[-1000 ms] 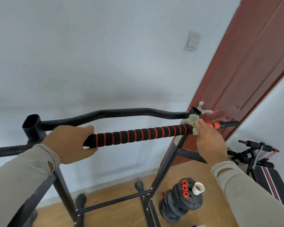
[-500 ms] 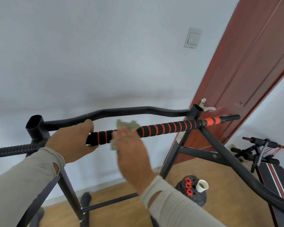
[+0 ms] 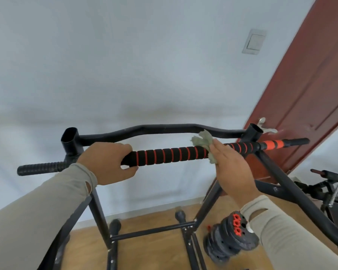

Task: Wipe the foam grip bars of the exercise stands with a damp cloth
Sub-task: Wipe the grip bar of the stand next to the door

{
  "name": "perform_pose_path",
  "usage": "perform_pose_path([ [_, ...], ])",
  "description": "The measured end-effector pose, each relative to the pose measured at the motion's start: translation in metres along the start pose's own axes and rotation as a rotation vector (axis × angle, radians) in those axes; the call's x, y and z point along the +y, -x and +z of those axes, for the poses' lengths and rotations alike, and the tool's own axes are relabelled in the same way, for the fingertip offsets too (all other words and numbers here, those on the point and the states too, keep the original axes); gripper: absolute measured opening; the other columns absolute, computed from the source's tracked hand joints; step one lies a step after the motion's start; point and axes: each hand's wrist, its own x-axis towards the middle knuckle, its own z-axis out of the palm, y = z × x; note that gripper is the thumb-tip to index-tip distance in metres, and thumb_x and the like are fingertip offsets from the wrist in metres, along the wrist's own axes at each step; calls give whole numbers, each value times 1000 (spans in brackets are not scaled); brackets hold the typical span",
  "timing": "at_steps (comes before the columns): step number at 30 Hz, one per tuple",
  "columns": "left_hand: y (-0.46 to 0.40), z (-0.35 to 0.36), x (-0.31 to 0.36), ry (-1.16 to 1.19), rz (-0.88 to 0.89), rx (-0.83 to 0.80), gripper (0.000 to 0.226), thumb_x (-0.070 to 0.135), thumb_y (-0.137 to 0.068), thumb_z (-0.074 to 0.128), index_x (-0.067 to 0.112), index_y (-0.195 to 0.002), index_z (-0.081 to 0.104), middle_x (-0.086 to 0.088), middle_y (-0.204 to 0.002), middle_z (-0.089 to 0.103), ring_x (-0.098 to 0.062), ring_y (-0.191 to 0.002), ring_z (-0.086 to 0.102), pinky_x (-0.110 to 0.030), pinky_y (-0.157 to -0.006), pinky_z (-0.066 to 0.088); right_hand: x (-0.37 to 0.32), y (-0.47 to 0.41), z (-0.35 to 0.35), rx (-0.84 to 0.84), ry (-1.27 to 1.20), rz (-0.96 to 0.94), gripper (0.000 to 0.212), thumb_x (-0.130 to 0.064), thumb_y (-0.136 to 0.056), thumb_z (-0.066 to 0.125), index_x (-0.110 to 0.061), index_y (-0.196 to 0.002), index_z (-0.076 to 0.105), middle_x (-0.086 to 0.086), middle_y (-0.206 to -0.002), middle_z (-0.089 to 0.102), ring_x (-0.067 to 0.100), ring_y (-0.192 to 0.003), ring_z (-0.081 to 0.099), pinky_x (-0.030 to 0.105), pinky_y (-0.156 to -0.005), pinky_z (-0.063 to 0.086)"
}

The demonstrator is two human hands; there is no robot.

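Foam grip bar [image 3: 170, 155] is running sideways; left hand [image 3: 107, 162] is gripping its left end, right hand [image 3: 232, 172] is pressing the cloth [image 3: 202, 141] farther right.

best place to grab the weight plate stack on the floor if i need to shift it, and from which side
Judging by its lean, take the weight plate stack low around its dark rims, two-handed, from the open floor side nearest you. The plates lie tilted and overlapping, so gripping only the top plate with the red caps would likely let the lower ones slide.
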Motion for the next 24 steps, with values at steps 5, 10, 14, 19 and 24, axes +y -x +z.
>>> perform_pose_path([
  [5, -4, 4, -2, -12, 54, 67, 38, 70, -77, 45, 35, -80, 59, 16, -76, 50, -3, -67, 53, -26, -60, 51, 90, 13, -25, -41, 20, 387, 50, 8, -89, 63, 0, -138, 61, 19, -142, 59, 43, -122, 62, 54, -104, 49],
  [10, 2, 6, -4, 33, 49, 155, 49, 63, -77, 64, 29, -111, 55, 19, -76, 53, -10, -69, 61, -27, -59, 48, 67, 13, -27, -12, -73, 497, 41, -2, -97, 57, -3, -138, 61, 16, -146, 58, 37, -130, 57, 47, -111, 43],
  [14, 8, 6, 0, 45, 38, 208, 32, 55, -86, 62, 27, -96, 49, 16, -68, 52, -10, -55, 52, -28, -51, 43, -11, 6, -14, 3, -137, 315, 36, -1, -94, 60, -5, -129, 65, 13, -128, 68, 35, -119, 64, 46, -105, 49],
  [19, 12, 15, 5, 55, 18, 191, 31, 52, -87, 59, 25, -102, 52, 12, -77, 57, -13, -61, 55, -30, -57, 45, -134, 4, 15, 67, -281, 5, 39, -17, -98, 61, -11, -136, 64, 7, -141, 62, 23, -137, 54, 44, -119, 38],
  [24, 7, 17, 5, -22, 31, 196, 32, 28, -72, 75, 22, -86, 47, 8, -69, 55, -19, -54, 56, -28, -53, 35, -204, -6, 28, 96, -331, -226, 37, -19, -101, 57, -11, -136, 64, 7, -139, 64, 21, -135, 56, 39, -120, 36],
])
